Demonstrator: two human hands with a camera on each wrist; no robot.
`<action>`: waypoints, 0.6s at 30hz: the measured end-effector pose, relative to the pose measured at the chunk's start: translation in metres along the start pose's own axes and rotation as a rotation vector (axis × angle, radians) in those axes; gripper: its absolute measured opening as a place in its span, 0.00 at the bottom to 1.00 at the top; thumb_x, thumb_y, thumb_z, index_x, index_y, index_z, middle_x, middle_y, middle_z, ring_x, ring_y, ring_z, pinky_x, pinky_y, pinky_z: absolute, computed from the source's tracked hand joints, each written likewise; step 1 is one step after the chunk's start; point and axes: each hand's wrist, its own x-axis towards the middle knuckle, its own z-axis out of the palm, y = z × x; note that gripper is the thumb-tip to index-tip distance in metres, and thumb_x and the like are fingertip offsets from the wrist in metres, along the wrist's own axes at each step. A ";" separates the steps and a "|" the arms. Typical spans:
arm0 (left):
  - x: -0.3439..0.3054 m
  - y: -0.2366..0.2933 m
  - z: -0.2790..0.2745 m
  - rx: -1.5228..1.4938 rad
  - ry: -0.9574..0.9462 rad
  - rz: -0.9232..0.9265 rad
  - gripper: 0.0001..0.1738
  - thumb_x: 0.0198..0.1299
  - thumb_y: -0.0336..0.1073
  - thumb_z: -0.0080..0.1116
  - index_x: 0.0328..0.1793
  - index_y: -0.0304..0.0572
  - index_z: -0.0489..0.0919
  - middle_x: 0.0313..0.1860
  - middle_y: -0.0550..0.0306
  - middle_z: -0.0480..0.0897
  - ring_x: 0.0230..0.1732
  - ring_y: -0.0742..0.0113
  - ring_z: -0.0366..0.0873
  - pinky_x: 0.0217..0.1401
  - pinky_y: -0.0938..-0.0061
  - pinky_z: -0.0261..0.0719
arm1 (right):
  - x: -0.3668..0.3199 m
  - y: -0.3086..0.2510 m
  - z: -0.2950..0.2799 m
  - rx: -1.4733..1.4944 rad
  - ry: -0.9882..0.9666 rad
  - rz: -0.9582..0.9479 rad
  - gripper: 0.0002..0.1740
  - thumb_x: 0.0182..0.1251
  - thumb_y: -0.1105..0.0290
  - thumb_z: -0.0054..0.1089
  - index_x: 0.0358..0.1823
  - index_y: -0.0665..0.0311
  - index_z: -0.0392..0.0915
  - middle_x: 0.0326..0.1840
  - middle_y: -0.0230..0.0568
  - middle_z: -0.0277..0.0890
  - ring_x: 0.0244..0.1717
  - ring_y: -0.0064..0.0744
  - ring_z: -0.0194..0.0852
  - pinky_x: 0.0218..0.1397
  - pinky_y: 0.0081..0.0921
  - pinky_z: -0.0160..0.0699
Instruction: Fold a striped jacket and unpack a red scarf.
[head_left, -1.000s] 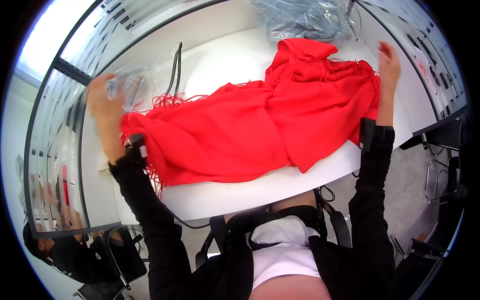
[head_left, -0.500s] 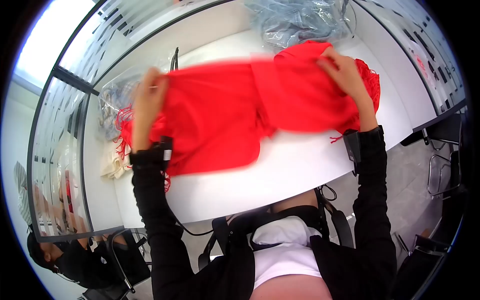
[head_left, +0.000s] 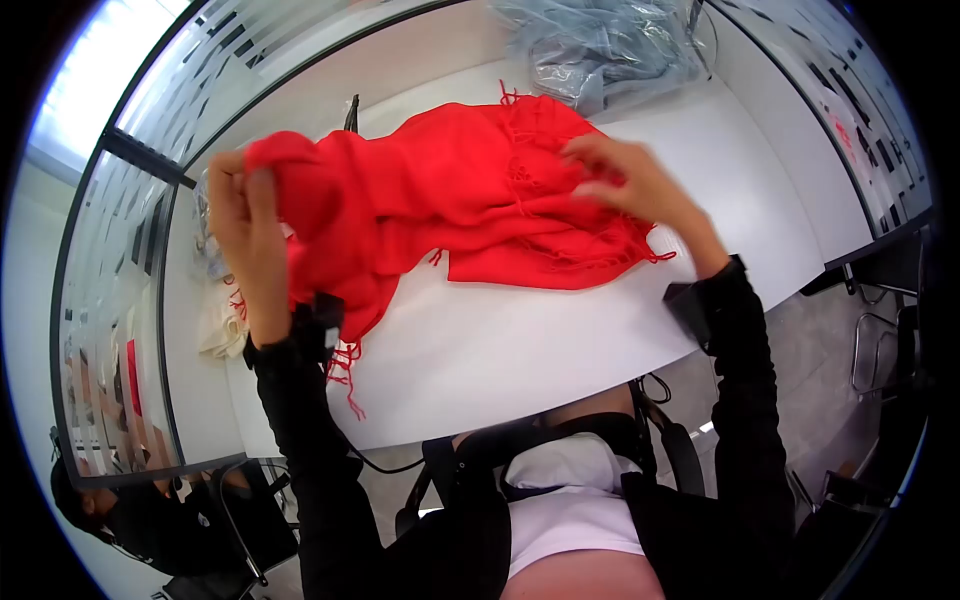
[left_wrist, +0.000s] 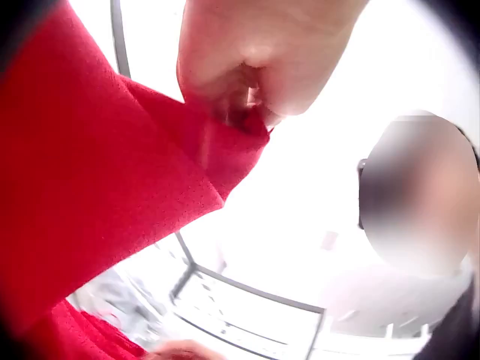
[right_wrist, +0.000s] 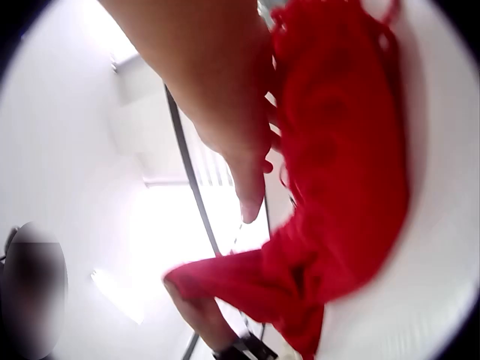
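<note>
A red fringed scarf (head_left: 450, 165) lies bunched across the white table, with its left part lifted. In the head view my left hand (head_left: 250, 230) holds that raised part. The left wrist view has the thumb and fingers of the hand (left_wrist: 262, 52) pinching a folded corner of the scarf (left_wrist: 112, 165). Over the scarf's fringed right end hovers my right hand (head_left: 640, 185), thumb spread from loosely bent fingers. Seen from the right wrist, this hand (right_wrist: 210, 82) has nothing gripped and stays beside the red fabric (right_wrist: 345, 172).
A clear plastic bag of greyish-blue cloth (head_left: 600, 60) stands at the back. Cream cloth (head_left: 224, 325) and another clear bag (head_left: 205, 245) lie at the left, partly behind my left hand. Glass partitions (head_left: 118, 300) border the white table (head_left: 520, 350). Another person (head_left: 170, 530) sits lower left.
Both hands came inward from wide apart onto the scarf. Its right end has shifted left and crumpled, and the left part rose in my left hand. My right hand moved left across it.
</note>
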 end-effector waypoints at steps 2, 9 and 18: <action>-0.014 0.004 0.007 -0.338 -0.160 -0.014 0.04 0.65 0.32 0.43 0.41 0.39 0.67 0.31 0.67 0.66 0.28 0.83 0.59 0.29 0.87 0.57 | 0.002 -0.008 0.036 -0.142 -0.058 -0.177 0.22 0.53 0.65 0.62 0.49 0.61 0.70 0.42 0.40 0.72 0.44 0.32 0.71 0.44 0.27 0.71; -0.019 -0.029 -0.055 -1.094 0.160 -0.120 0.26 0.61 0.38 0.53 0.62 0.36 0.60 0.57 0.46 0.71 0.54 0.59 0.72 0.57 0.66 0.72 | 0.009 0.038 0.026 -0.135 0.000 -0.030 0.10 0.49 0.80 0.51 0.36 0.68 0.69 0.33 0.47 0.72 0.39 0.48 0.71 0.43 0.31 0.69; 0.005 -0.030 -0.117 0.298 0.732 -0.072 0.21 0.52 0.36 0.60 0.50 0.35 0.71 0.43 0.52 0.78 0.39 0.62 0.77 0.41 0.71 0.76 | -0.046 0.143 -0.133 0.341 1.115 0.401 0.15 0.67 0.68 0.47 0.49 0.69 0.74 0.42 0.39 0.76 0.41 0.24 0.71 0.44 0.20 0.70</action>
